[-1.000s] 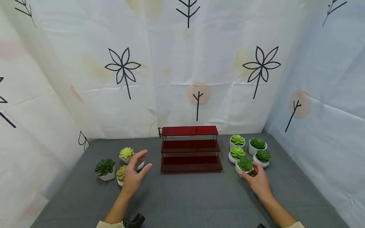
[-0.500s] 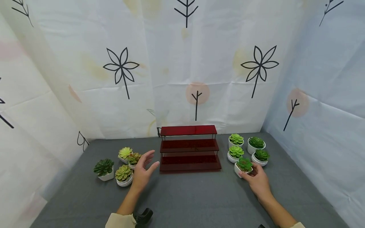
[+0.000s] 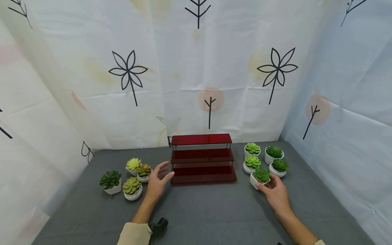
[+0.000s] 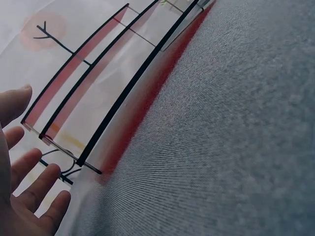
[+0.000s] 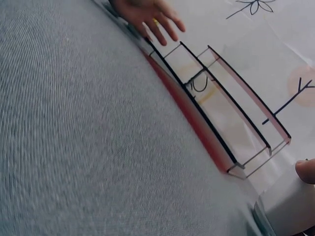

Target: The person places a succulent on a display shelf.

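A person's right hand (image 3: 277, 197) grasps a green succulent in a white pot (image 3: 260, 176), its grip pinched on the side (whether the base touches the desk (image 3: 214, 212) cannot be told), just in front of four more potted succulents (image 3: 252, 162) at right. The left hand (image 3: 157, 183), grip released and fingers apart, is near the left end of a red three-tiered rack (image 3: 202, 155). Four other potted plants (image 3: 132, 188) stand farther left.
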`<state>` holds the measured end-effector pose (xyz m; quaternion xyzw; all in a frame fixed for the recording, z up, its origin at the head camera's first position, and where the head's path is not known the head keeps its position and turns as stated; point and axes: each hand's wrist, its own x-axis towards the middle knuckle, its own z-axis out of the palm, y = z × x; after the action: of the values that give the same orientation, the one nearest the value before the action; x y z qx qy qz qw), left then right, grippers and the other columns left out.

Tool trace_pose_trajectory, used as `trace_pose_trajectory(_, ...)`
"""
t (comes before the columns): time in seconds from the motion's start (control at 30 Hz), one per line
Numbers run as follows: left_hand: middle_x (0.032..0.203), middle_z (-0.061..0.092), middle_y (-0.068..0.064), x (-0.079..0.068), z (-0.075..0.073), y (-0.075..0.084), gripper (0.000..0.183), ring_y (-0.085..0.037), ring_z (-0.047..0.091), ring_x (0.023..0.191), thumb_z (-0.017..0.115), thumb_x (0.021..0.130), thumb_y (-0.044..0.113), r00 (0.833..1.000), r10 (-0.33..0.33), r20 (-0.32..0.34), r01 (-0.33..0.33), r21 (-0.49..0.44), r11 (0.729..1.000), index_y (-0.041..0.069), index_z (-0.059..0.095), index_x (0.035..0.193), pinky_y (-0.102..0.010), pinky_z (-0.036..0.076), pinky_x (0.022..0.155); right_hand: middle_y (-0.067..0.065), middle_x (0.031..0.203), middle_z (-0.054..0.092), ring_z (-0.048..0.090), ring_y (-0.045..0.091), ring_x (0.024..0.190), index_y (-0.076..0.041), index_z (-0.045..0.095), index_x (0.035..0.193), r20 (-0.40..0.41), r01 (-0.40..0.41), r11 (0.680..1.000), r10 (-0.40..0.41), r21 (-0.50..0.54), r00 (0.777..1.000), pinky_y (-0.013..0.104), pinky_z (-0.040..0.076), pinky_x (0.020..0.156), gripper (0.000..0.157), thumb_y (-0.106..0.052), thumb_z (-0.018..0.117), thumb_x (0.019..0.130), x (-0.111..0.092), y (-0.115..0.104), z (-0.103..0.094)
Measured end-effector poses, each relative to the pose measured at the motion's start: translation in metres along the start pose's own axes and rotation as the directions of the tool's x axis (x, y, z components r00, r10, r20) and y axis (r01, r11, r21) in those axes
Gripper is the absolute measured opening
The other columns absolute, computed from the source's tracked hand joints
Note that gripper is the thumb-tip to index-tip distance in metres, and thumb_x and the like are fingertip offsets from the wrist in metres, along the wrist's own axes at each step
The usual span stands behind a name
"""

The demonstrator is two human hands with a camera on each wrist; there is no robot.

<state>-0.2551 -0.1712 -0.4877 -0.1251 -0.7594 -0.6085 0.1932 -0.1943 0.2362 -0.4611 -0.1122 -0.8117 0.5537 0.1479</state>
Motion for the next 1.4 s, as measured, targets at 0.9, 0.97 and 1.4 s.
trace_pose_trajectory(0.9,0.139,0.049,-0.022,0.009,-0.003,-0.004,0.062,-0.039,0.053,0.119,0.074,0.084,0.002,0.964,-0.233,0.125,0.242,-0.061,0.968,0.006,0.05,0.141,-0.049,0.042,0.099,0.023,0.127,0.053,0.05,0.024,0.108,0.006,0.045,0.137,-0.018,0.098,0.983,-0.096,0.155,0.995,0.006,0.041,0.074,0.062,-0.007,0.076,0.084,0.019,-0.044,0.026)
trace_pose_trajectory(0.97,0.14,0.047,-0.025,0.01,-0.004,0.0,0.064,-0.042,0.052,0.12,0.073,0.084,-0.001,0.961,-0.238,0.142,0.249,-0.067,0.966,0.004,0.047,0.142,-0.053,0.04,0.1,0.022,0.125,0.055,0.052,0.021,0.106,0.006,0.047,0.136,-0.034,0.108,0.982,-0.103,0.153,0.994,0.006,0.041,0.074,0.061,-0.006,0.076,0.083,0.021,-0.047,0.029)
trace_pose_trajectory(1.4,0.14,0.043,-0.031,0.006,-0.004,0.031,0.069,-0.048,0.047,0.121,0.066,0.082,-0.016,0.959,-0.217,0.182,0.225,-0.02,0.974,-0.002,0.041,0.145,-0.058,0.038,0.097,0.019,0.127,0.054,0.051,0.024,0.112,0.003,0.047,0.136,-0.02,0.11,0.971,-0.108,0.211,0.994,0.01,0.042,0.075,0.06,-0.006,0.075,0.084,0.044,-0.064,0.045)
